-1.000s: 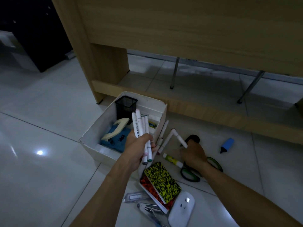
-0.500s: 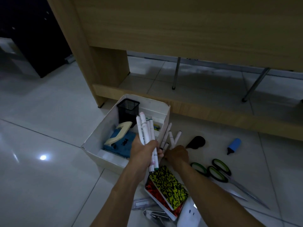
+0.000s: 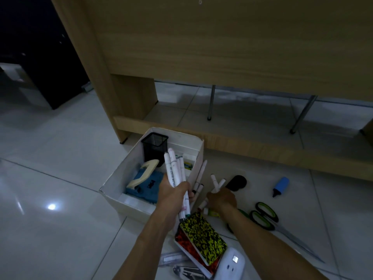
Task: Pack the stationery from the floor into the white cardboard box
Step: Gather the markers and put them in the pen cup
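White markers (image 3: 175,174) sit bunched in our left hand (image 3: 174,191), fingers wrapped tight, just over the white cardboard box (image 3: 198,146). Our right hand (image 3: 221,199) pinches two more (image 3: 217,183) off the floor. Bundle's loose-ish, so one could slide out. Since a second ago, the right hand's moved off the scissors (image 3: 264,216).

dim, bluish | lamp glare on floor tile (image 3: 51,207) | wide-angle edge bending

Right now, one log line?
left hand: holds marker bundle | right hand: grips two markers | white box: open | scissors: floor
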### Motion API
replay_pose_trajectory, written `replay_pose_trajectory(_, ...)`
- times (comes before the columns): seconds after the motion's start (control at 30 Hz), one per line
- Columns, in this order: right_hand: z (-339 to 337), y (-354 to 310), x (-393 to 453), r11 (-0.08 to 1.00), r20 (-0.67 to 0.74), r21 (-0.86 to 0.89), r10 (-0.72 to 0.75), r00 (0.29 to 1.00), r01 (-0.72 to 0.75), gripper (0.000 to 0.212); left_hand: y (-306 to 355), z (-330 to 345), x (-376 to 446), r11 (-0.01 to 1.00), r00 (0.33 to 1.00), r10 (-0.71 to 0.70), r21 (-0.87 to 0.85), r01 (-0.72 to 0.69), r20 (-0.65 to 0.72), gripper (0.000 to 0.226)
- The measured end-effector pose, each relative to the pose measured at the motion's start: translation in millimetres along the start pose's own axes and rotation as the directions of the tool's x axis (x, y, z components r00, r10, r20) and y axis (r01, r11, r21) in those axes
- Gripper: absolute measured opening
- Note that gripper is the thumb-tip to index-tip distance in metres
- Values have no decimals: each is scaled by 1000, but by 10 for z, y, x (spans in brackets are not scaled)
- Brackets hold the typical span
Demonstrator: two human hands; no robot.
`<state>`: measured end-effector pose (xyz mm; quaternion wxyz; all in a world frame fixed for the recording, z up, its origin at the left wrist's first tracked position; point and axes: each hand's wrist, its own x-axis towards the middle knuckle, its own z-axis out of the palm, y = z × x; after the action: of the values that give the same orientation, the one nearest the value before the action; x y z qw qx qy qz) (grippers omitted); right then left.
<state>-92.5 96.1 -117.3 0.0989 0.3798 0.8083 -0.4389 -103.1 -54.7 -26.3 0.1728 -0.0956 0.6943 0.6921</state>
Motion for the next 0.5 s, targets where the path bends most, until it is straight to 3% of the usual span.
replay_pose_trajectory(0.13, 43, 3, -1, 999, -26, -46, 9, 1000, -10, 45, -22, 25, 45, 1000, 1000, 20, 15, -20, 11, 35)
replay_pose_trajectory(0.23, 102, 2, 19, 990, -81, -141, 2, 997, -14, 59, -36, 31, 80, 1000, 1000, 17, 10, -18, 21, 32)
replay_pose_trajectory(0.3, 119, -16, 60, 996, -49, -93, 10, 999, -15, 64, -42, 36, 113, 1000, 1000, 10, 18, -10, 27, 30)
replay_pose_trajectory(0.5, 86, -17, 145, 984, 11, 127, 125, 992, -126, 48, -50, 27, 169, 997, 999, -1, 81, -2, 41, 26)
